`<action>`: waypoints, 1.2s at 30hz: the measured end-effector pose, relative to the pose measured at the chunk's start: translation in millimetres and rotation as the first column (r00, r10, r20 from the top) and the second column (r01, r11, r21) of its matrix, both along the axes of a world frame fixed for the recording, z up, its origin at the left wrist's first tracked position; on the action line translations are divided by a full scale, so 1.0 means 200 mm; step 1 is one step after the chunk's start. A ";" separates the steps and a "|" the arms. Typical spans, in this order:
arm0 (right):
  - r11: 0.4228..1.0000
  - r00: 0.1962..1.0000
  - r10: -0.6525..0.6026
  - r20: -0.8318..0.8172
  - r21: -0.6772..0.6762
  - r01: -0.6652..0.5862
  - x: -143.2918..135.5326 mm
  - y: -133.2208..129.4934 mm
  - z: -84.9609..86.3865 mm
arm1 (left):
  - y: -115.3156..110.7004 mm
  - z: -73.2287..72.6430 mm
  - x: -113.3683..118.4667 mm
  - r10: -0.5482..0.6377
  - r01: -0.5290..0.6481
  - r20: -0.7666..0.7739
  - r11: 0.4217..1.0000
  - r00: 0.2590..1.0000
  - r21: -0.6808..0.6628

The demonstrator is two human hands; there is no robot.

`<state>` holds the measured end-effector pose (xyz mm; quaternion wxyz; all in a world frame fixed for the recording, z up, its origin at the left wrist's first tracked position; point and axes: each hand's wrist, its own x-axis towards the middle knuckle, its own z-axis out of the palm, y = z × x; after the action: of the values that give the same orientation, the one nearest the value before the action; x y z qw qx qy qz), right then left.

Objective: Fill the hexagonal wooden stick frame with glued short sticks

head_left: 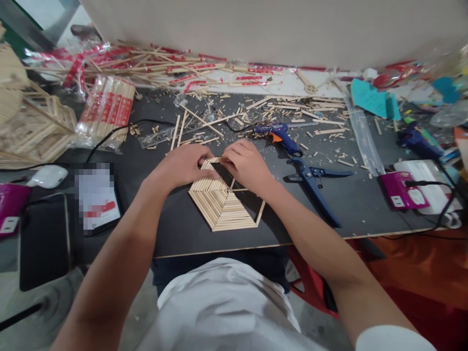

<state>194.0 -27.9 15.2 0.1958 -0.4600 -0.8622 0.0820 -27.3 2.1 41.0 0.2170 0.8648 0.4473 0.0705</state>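
A hexagonal panel of wooden sticks (234, 218) lies on the dark table before me. Its left and front sections are filled with rows of cut sticks, while the right and back sections show bare frame and spokes. My left hand (188, 165) is closed on the panel's upper left edge, thumb resting over the sticks. At the top edge, my right hand (246, 163) has its fingers bent together; whatever they pinch is hidden. A blue glue gun (280, 136) lies just beyond the right hand. Blue-handled cutters (312, 183) rest to its right.
Stick scraps (307, 109) litter the table's back. Wrapped chopsticks (106, 109) and stacked stick structures (44, 117) stand at left, near a phone (97, 195) and a dark phone (46, 241). A purple power adapter (402, 190) sits at right. A black cable (117, 129) crosses the left side.
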 end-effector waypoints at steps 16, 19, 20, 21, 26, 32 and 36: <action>0.983 0.983 -0.114 -0.145 -0.160 0.090 0.21 -0.02 0.05 | -0.07 0.02 0.05 0.033 -0.028 -0.020 0.974 0.999 0.225; 0.979 0.976 -0.134 -0.172 -0.176 0.104 0.21 -0.02 0.05 | -0.08 -0.01 0.08 0.065 -0.067 0.018 0.963 0.998 0.262; 0.977 0.972 -0.145 -0.183 -0.181 0.112 0.20 -0.02 0.05 | -0.08 -0.02 0.09 0.068 -0.074 0.033 0.961 0.997 0.268; 0.975 0.969 -0.155 -0.194 -0.186 0.118 0.20 -0.02 0.04 | -0.08 -0.03 0.10 0.065 -0.076 0.049 0.960 0.997 0.271; 0.966 0.953 -0.194 -0.233 -0.216 0.144 0.18 -0.01 0.03 | -0.06 -0.08 0.12 0.080 -0.105 0.112 0.965 0.990 0.240; 0.963 0.953 -0.202 -0.226 -0.223 0.152 0.17 0.00 0.03 | -0.06 -0.07 0.12 0.087 -0.108 0.105 0.970 0.991 0.219; 0.964 0.953 -0.201 -0.225 -0.219 0.152 0.17 -0.01 0.03 | -0.08 -0.06 0.13 0.059 -0.080 0.081 0.956 0.995 0.282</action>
<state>227.5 -29.0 20.5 0.2606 -0.5391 -0.7739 0.2062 -1.9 -14.9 29.0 0.1038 0.8676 0.4546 0.1728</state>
